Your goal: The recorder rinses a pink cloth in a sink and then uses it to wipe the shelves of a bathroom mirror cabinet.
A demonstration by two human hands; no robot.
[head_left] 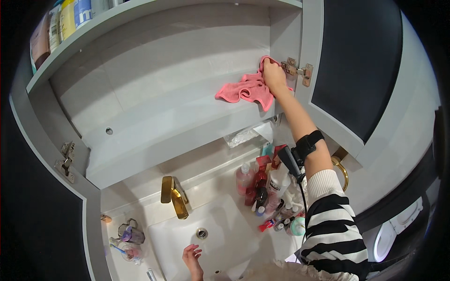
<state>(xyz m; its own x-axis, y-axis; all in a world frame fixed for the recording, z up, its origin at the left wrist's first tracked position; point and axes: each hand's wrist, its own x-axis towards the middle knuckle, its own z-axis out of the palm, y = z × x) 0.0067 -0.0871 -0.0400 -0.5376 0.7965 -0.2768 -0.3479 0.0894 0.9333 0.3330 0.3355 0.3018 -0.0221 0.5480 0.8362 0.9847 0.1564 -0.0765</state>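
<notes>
While the soft pink cloth with a brighter pink hem [251,89] lies rumpled at the pale grey cabinet shelf's [154,126] right end, the right hand [274,75] is closed on its bunched right part, knuckles up, fingertips hidden. Right forearm, black strap [308,144] around it, reaches up and forward, near the brassy metal hinge [298,70]. Left hand [192,260]: half open, fingers bent and slightly apart, raised over the white ceramic basin [225,220]. Angular gold faucet [174,196] at basin's back edge; mixed bottles [277,181] crowd beyond its right edge.
</notes>
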